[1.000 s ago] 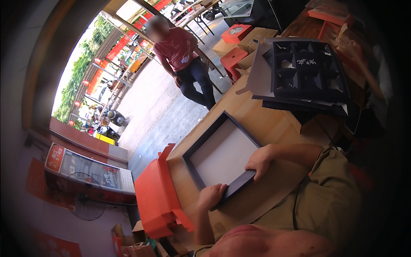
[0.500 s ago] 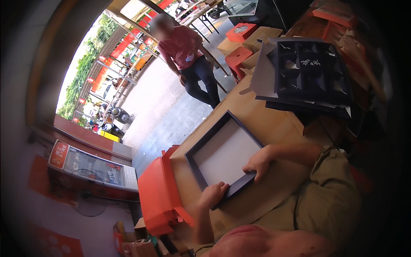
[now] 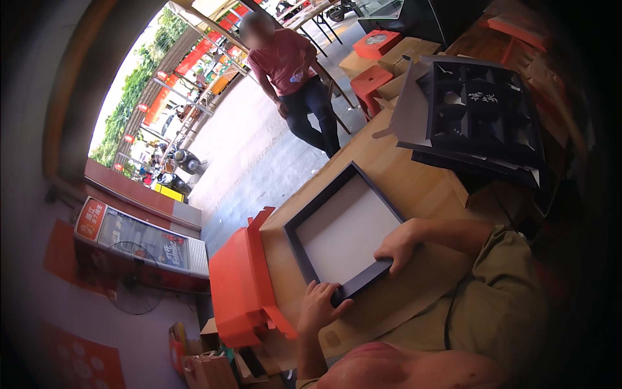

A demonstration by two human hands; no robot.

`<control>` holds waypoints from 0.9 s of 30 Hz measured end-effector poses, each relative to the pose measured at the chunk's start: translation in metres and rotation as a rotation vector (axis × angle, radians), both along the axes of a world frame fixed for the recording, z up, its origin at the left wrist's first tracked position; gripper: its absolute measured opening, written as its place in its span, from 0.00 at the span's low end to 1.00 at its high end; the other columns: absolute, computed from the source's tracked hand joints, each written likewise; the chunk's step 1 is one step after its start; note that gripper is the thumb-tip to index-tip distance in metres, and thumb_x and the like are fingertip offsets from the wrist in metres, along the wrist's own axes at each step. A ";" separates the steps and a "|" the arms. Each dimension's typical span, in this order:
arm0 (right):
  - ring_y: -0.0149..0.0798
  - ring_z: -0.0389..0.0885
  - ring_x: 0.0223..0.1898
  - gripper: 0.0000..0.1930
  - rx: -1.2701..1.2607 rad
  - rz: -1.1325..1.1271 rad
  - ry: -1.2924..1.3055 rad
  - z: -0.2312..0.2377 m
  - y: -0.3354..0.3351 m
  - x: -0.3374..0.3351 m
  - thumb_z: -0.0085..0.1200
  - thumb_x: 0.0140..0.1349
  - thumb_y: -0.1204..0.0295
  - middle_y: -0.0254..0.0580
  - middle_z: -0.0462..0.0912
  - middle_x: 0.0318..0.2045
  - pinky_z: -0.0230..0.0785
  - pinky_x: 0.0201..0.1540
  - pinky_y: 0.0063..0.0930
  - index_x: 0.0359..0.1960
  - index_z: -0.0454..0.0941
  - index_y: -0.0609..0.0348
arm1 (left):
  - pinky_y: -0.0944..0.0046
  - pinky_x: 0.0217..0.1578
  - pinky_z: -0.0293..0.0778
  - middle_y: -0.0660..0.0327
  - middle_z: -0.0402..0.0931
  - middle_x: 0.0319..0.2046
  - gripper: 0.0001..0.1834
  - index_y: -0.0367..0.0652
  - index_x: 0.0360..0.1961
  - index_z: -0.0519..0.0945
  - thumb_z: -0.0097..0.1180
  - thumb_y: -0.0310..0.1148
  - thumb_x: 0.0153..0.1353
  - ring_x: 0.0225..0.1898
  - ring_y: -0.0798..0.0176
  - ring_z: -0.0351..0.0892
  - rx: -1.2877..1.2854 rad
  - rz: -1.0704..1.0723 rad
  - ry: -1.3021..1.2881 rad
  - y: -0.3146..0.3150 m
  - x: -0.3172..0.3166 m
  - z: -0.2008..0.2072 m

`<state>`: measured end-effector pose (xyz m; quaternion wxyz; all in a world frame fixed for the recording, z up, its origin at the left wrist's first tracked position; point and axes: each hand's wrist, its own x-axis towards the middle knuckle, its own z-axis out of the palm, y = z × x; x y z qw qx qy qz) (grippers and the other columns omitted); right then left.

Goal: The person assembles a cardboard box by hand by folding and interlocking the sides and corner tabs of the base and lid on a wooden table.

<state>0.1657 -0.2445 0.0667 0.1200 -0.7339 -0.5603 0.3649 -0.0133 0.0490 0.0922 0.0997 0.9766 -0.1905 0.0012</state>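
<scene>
A shallow dark blue box lid [image 3: 350, 231] with a pale inside lies on the wooden table, its hollow side up. My left hand [image 3: 322, 305] is closed on its near left corner, the fingers over the rim and the thumb along the outer face. At the near right corner, my right hand [image 3: 400, 246] grips the wall with its fingers bent over the edge. Between my hands the near wall of the lid shows its dark outer face.
Flat red cardboard [image 3: 243, 285] lies along the table's left edge. Dark divided trays [image 3: 483, 107] are stacked at the far right. Beyond the wooden table [image 3: 414, 185], a person in a red shirt [image 3: 282, 61] leans near a red stool [image 3: 370, 84]. A fan [image 3: 135, 279] stands by a display fridge [image 3: 139, 236].
My left hand has shifted its hold at the near left corner, and its thumb now shows against the outer wall. The view has turned slightly; the right hand stays at its corner.
</scene>
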 end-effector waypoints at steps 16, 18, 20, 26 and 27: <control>0.59 0.85 0.50 0.37 0.099 -0.079 -0.160 0.007 -0.007 0.004 0.75 0.50 0.53 0.55 0.87 0.46 0.79 0.51 0.48 0.58 0.78 0.62 | 0.49 0.52 0.75 0.54 0.84 0.36 0.22 0.43 0.46 0.88 0.71 0.49 0.61 0.42 0.45 0.81 -0.072 0.035 -0.036 -0.007 -0.002 -0.012; 0.58 0.83 0.52 0.33 0.158 -0.141 -0.243 0.018 -0.023 0.001 0.77 0.49 0.58 0.51 0.85 0.47 0.78 0.53 0.49 0.56 0.80 0.59 | 0.50 0.51 0.75 0.55 0.82 0.35 0.20 0.43 0.45 0.88 0.73 0.46 0.59 0.41 0.46 0.80 -0.102 0.035 -0.052 -0.011 -0.001 -0.015; 0.54 0.81 0.55 0.29 0.317 -0.247 -0.255 0.032 -0.053 -0.007 0.77 0.50 0.59 0.49 0.84 0.47 0.74 0.58 0.45 0.53 0.82 0.57 | 0.50 0.51 0.74 0.56 0.80 0.33 0.19 0.43 0.45 0.87 0.74 0.43 0.57 0.41 0.47 0.80 -0.069 0.034 -0.055 -0.023 0.001 -0.011; 0.45 0.82 0.51 0.20 0.482 -0.274 -0.444 0.015 -0.079 -0.029 0.74 0.55 0.59 0.40 0.84 0.42 0.70 0.64 0.45 0.44 0.85 0.54 | 0.50 0.53 0.74 0.57 0.83 0.37 0.18 0.41 0.42 0.85 0.76 0.40 0.56 0.42 0.49 0.82 -0.062 0.088 -0.068 -0.019 -0.010 -0.023; 0.44 0.82 0.51 0.18 0.540 -0.304 -0.505 0.002 -0.079 -0.037 0.74 0.56 0.59 0.39 0.83 0.42 0.69 0.65 0.46 0.43 0.85 0.54 | 0.50 0.52 0.74 0.57 0.83 0.36 0.17 0.41 0.40 0.85 0.76 0.40 0.55 0.42 0.49 0.82 -0.066 0.079 -0.072 -0.019 -0.011 -0.023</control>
